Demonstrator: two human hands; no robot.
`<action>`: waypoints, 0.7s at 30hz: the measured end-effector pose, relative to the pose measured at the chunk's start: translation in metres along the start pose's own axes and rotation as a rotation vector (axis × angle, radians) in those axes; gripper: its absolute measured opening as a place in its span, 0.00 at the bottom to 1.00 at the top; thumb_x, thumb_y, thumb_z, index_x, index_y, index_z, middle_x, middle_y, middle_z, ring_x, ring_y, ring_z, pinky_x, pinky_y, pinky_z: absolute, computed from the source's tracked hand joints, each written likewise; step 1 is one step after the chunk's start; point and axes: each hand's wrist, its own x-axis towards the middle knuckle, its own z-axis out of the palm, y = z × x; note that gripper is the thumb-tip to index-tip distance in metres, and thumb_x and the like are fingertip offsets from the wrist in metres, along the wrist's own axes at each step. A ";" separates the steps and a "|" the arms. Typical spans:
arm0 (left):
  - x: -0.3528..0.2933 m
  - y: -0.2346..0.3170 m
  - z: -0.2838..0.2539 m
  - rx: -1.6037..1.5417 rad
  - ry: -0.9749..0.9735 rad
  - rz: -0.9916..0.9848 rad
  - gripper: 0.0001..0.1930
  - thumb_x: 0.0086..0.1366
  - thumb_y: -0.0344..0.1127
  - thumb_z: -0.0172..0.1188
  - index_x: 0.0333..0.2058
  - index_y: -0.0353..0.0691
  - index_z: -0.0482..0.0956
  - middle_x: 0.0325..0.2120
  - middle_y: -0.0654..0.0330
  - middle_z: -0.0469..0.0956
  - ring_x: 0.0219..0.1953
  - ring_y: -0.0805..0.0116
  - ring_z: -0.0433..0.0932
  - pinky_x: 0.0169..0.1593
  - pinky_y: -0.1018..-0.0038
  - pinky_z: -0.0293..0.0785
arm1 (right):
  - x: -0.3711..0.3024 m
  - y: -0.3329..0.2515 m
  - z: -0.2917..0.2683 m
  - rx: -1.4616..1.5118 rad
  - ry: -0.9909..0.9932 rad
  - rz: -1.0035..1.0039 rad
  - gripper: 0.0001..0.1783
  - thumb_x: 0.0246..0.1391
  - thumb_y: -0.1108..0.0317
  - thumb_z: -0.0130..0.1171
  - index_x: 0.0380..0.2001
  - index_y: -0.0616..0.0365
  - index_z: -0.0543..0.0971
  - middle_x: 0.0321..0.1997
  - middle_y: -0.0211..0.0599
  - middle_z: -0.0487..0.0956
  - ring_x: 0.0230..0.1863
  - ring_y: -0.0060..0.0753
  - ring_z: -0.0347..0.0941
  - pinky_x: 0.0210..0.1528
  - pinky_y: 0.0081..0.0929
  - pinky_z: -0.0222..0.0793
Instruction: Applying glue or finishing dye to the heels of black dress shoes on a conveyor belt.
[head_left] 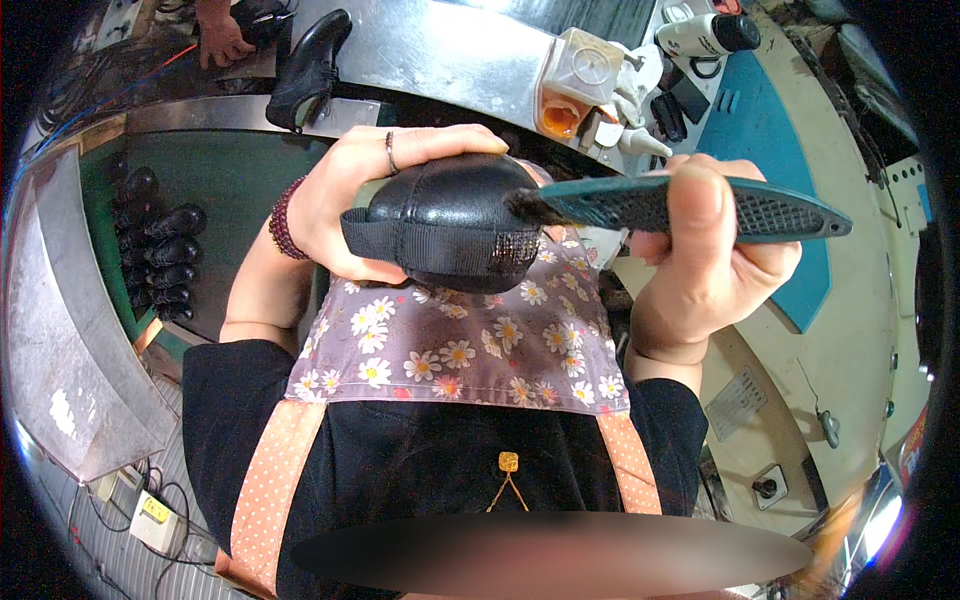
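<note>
My left hand (335, 200) is wrapped round a black leather shoe (450, 200), thumb below and fingers along its far side. The shoe is held up in front of my flowered apron, and a ribbed black elastic band runs across its near side. In my right hand (705, 245) is a brush (620, 203) with a teal handle and a textured grip, the thumb pressed on top. The brush's dark tip meets the right end of the shoe. The shoe's underside and far side are hidden.
A black boot (312, 70) stands beside a metal bench (440, 55); another person's hand (225, 42) is near it. At back right are a clear plastic box (580, 65), an orange pot (560, 117), a white bottle (695, 38) and a blue mat (765, 130). Several black shoes (172, 252) sit at left.
</note>
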 end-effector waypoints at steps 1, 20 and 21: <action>0.000 0.001 0.001 0.004 0.000 0.000 0.45 0.39 0.56 0.69 0.50 0.25 0.70 0.48 0.42 0.75 0.52 0.50 0.75 0.57 0.64 0.68 | -0.001 0.000 0.000 0.010 0.021 -0.019 0.15 0.51 0.62 0.63 0.20 0.63 0.75 0.16 0.37 0.74 0.09 0.18 0.60 0.14 0.17 0.52; 0.004 0.012 0.008 -0.126 0.103 -0.118 0.45 0.40 0.57 0.70 0.49 0.25 0.72 0.48 0.44 0.75 0.52 0.54 0.75 0.58 0.65 0.67 | -0.001 -0.008 -0.013 0.133 0.015 0.155 0.02 0.46 0.76 0.67 0.25 0.64 0.83 0.20 0.31 0.79 0.19 0.18 0.72 0.21 0.15 0.64; 0.001 0.013 0.011 -0.180 0.183 -0.143 0.43 0.41 0.56 0.71 0.49 0.25 0.72 0.48 0.45 0.75 0.52 0.55 0.75 0.58 0.65 0.68 | -0.003 0.000 -0.017 0.287 -0.046 0.129 0.02 0.47 0.76 0.66 0.25 0.64 0.83 0.20 0.31 0.79 0.19 0.18 0.72 0.22 0.15 0.64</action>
